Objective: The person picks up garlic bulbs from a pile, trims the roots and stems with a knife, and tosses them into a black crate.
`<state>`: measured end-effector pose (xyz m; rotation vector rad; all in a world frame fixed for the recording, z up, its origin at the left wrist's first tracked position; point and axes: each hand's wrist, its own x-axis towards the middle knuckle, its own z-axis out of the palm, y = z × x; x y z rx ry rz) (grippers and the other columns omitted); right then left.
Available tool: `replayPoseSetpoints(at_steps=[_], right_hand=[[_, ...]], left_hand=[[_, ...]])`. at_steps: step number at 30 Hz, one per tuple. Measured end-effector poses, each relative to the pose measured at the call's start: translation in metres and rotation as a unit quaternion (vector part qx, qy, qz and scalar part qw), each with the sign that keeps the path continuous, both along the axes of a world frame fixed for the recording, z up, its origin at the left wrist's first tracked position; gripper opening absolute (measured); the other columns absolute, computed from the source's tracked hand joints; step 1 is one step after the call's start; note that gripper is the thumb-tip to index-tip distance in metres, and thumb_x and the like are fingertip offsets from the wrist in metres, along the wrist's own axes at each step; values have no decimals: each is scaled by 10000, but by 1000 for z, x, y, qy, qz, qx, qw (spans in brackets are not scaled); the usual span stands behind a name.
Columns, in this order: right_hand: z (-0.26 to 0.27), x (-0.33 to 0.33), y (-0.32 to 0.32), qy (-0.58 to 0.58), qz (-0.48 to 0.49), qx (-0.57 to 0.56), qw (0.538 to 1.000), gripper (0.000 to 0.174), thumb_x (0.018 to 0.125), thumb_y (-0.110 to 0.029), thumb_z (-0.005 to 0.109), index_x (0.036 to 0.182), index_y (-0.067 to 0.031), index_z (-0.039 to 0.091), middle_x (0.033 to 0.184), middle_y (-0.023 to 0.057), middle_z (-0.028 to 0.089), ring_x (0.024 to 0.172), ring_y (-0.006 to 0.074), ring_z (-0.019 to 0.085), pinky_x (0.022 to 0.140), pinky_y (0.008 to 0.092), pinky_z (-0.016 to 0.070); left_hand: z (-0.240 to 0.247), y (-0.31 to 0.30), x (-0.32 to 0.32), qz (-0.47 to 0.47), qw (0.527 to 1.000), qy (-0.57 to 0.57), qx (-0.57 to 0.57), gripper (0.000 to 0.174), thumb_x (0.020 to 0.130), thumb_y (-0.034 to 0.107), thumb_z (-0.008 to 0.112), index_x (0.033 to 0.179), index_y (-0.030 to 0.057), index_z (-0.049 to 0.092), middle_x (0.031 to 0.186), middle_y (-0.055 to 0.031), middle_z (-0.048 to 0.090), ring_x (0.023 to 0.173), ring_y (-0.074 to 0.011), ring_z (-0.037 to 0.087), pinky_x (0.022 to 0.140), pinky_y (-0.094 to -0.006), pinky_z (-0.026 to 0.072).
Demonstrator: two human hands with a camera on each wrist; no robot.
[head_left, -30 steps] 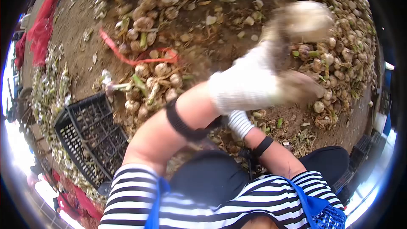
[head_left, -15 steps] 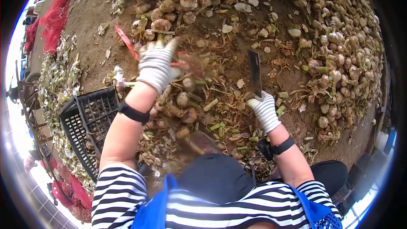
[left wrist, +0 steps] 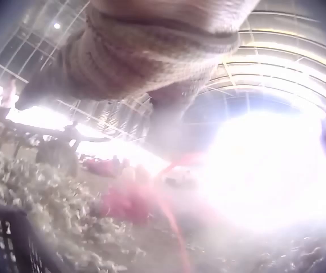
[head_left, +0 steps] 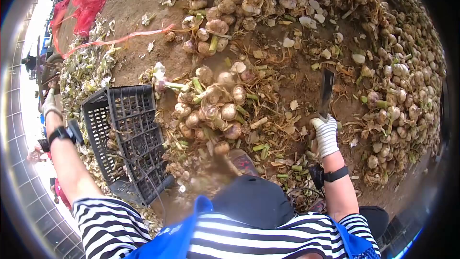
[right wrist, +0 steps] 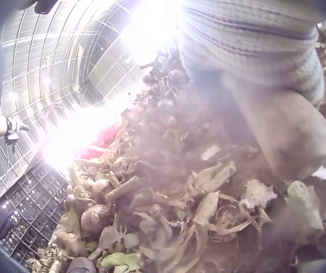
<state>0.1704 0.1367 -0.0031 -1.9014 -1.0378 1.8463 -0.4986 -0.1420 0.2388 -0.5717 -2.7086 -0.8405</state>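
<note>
My left hand (head_left: pixel 51 104), in a pale glove, reaches out at the far left, beyond the black crate. In the left wrist view its gloved fingers (left wrist: pixel 49 85) extend with nothing seen between them. A thin red plastic strip (head_left: pixel 120 39) stretches across the ground above the crate, apart from this hand. My right hand (head_left: pixel 327 134), in a striped white glove, grips a knife (head_left: pixel 327 93) with a dark, broad blade pointing away from me. Left of the knife lies a cluster of garlic bulbs (head_left: pixel 211 110), some with cut green stems.
A black plastic crate (head_left: pixel 136 139) lies tipped at my left. Red netting (head_left: pixel 93 2) is spread at the upper left. Large heaps of garlic (head_left: pixel 402 96) line the right and back. Dry leaves and stem pieces (head_left: pixel 273 139) litter the soil before me.
My left hand has swung from the garlic cluster out to the far left. The red strip has moved from beside the bulbs and now stretches leftward. The right hand still holds the knife.
</note>
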Motion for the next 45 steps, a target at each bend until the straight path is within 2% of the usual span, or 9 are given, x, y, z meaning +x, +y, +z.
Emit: replayPoseSetpoints(at_steps=[5,9,16,22,27,33,36,39,45], right_hand=[[2,-17,-6,55,12,33,998,188,694,-51,605,876,-18,569,639,10,541,493,96,461,443,241,381],[5,-21,-1,10,56,64,996,211,689,-76,619,884,-8,579,698,-6,559,580,72,461,510,232,397],[17,-6,8,-93,163,169,968,322,666,-121,644,939,40,588,752,58,639,689,152,595,635,309,470],[66,-37,7,-187,390,345,833,118,731,-158,495,760,-82,581,637,164,567,592,346,568,563,408,477],[81,-48,1,-169,464,461,737,107,697,-153,559,782,-89,575,658,138,579,599,332,587,532,421,469],[96,-57,0,-194,509,430,720,136,669,-157,602,774,-75,576,694,135,583,632,313,596,542,417,471],[95,-62,-6,-141,498,450,728,142,625,-172,625,731,-101,564,647,129,566,591,328,580,508,400,466],[74,-60,-9,-139,450,488,735,118,637,-166,609,725,-102,561,641,132,565,596,335,581,522,404,475],[17,-4,8,-367,436,267,777,224,722,-201,555,881,-58,625,751,168,638,684,324,622,626,404,504]], left_hand=[[-40,111,177,-343,933,27,-107,514,765,136,699,1243,84,518,1146,-123,598,1008,-218,570,867,-317,459],[-118,222,358,-709,647,93,-264,518,706,56,635,1205,110,507,1217,-117,548,1151,-252,504,1045,-401,325],[-206,288,364,-544,653,-28,-526,665,654,272,717,1249,127,457,1196,-114,551,1114,-311,513,1011,-419,347],[-158,232,385,-346,687,-637,56,623,700,83,755,1234,41,437,1110,-70,573,1000,-175,563,886,-304,462],[-182,203,387,-645,662,-381,-31,700,777,158,596,1375,62,245,1151,-73,571,1084,-181,536,942,-347,438],[-248,177,401,-575,680,-454,1,464,872,168,548,1284,46,374,1248,-87,519,1051,-161,549,928,-332,443],[-220,189,429,-260,437,-810,292,345,930,173,459,1253,73,390,1232,-85,499,1050,-168,526,914,-326,455],[-240,170,434,-605,694,-389,-23,331,923,230,489,1213,88,416,1161,-72,527,1035,-142,529,890,-306,466],[-161,193,447,-439,737,-478,189,532,754,260,698,1186,69,453,1026,-95,566,886,-194,582,813,-344,502]])
